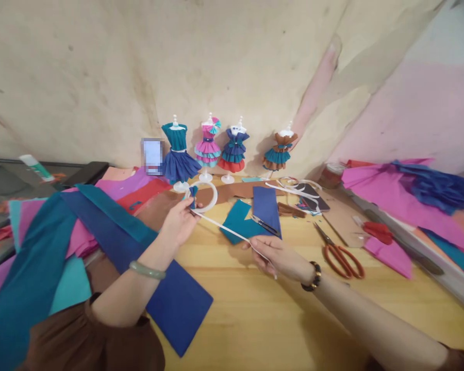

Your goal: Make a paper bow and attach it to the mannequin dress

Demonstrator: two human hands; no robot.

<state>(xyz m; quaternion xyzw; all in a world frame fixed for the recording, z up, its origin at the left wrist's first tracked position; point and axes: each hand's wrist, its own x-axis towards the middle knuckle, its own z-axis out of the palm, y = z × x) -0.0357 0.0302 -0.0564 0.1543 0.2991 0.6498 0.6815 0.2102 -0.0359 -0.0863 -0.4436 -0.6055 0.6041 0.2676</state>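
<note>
Along the far wall (224,62), dresses (208,148) are standing; left hand (180,221) and right hand (276,255), apart, are gripping a white strip (224,226).

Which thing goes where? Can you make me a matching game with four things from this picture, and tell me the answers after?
Things:
1. Smooth pale green bangle
2. Narrow white strip
3. Orange-handled metal scissors
4. Black beaded bracelet

Places:
A. Lying on the pale wooden table
B. Around the right wrist
C. Around the left forearm
D. Stretched between the left hand and the right hand

Right pairs: 1-C, 2-D, 3-A, 4-B
</note>
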